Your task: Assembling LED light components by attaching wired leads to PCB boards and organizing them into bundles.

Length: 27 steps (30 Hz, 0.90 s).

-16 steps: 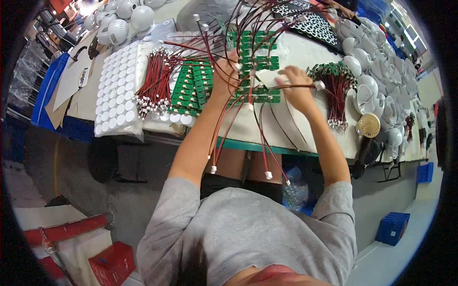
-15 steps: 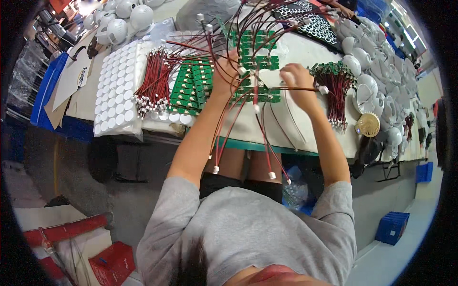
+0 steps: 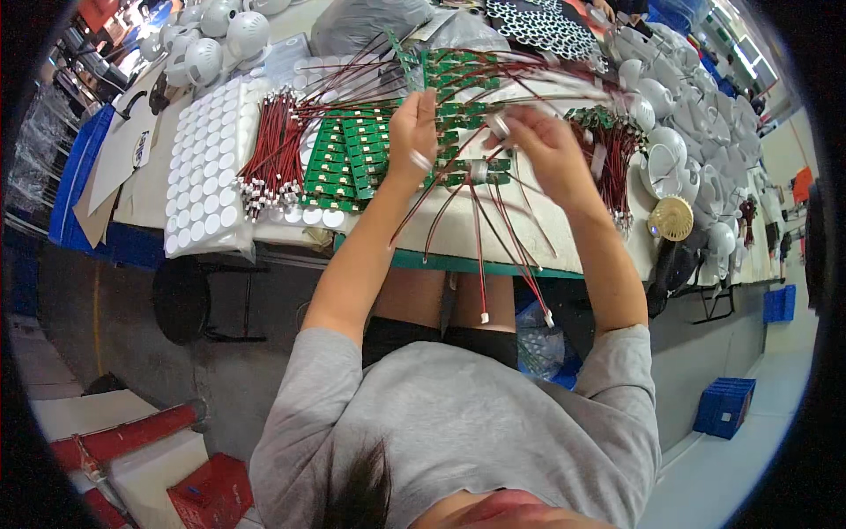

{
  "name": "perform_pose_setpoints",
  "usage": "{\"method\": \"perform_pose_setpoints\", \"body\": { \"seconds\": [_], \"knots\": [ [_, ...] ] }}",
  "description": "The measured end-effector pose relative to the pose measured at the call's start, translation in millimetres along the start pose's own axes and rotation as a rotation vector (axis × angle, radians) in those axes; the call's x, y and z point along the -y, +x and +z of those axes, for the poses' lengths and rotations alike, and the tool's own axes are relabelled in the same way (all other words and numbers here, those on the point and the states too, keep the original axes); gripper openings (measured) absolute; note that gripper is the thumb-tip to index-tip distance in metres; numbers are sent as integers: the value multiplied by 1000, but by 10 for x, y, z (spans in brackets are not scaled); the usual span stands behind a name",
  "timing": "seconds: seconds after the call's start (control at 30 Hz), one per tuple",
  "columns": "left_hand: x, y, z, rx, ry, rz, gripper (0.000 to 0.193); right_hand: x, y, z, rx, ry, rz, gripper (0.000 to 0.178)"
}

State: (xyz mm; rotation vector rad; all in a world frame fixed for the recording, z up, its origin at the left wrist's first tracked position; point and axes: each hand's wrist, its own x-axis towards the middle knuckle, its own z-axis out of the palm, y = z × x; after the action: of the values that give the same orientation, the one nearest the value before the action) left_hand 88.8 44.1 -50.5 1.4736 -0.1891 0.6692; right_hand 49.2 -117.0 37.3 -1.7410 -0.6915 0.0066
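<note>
Green PCBs (image 3: 463,115), R fingers (image 3: 533,132) now nearer L fingers (image 3: 425,108), can't tell either's grip

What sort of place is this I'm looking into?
Probably an electronics assembly workshop: the long bench carries strips of green circuit boards, a bundle of red wires with white connectors, and a large heap of pale plastic housings.

The person's bare right hand (image 3: 548,152) had moved leftward, its blurred fingers beside a small white plastic connector (image 3: 498,126). Fewer thin red-and-black wires (image 3: 482,275) hung past the table's green front edge (image 3: 414,258); those higher up had flattened.
</note>
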Motion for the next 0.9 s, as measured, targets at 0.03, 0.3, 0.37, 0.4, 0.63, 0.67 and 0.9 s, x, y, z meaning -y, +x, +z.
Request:
{"method": "perform_pose_setpoints", "body": {
  "seconds": [0.03,0.3,0.37,0.4,0.63,0.67,0.9],
  "knots": [
    [-180,-60,12,-2,-183,-82,40,133,-19,-45,-43,94,23,21],
    [-287,24,-58,-154,128,-121,34,846,-273,-911,11,901,-106,33],
    [-200,61,-153,-146,107,69,29,836,-341,-1074,40,869,-156,40],
    [-176,70,-156,-165,63,57,28,837,-378,-1131,42,870,-167,43],
    [115,110,-368,-10,257,126,24,-170,-447,-734,4,-62,224,30],
    [-40,90,-313,-18,54,-54,20,-348,-455,-606,31,-163,201,28],
    [-257,9,-253,-66,-91,-276,24,-964,-197,-221,-75,-712,44,25]
  ]
}}
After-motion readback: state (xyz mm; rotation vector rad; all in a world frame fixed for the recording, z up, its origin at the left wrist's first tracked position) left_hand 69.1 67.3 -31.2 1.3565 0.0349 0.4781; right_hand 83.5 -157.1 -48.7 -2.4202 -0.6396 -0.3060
